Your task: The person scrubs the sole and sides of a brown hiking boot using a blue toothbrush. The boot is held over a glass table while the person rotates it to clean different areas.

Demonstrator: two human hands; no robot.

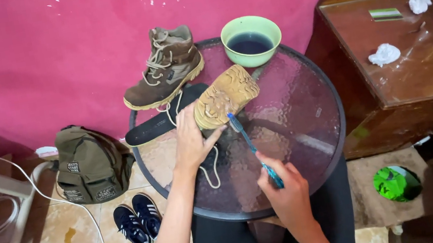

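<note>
My left hand grips a brown boot turned sole-up on the round glass table. My right hand holds a blue toothbrush whose head touches the edge of the boot's sole. A second brown boot stands upright at the table's far left edge. A black insole lies beside it, and a loose beige lace trails over the glass. A green bowl of dark liquid sits at the far side of the table.
An olive backpack leans against the pink wall on the tiled floor, with dark blue sneakers nearby. A wooden cabinet stands to the right, with crumpled tissues on top. A green lid lies on the floor.
</note>
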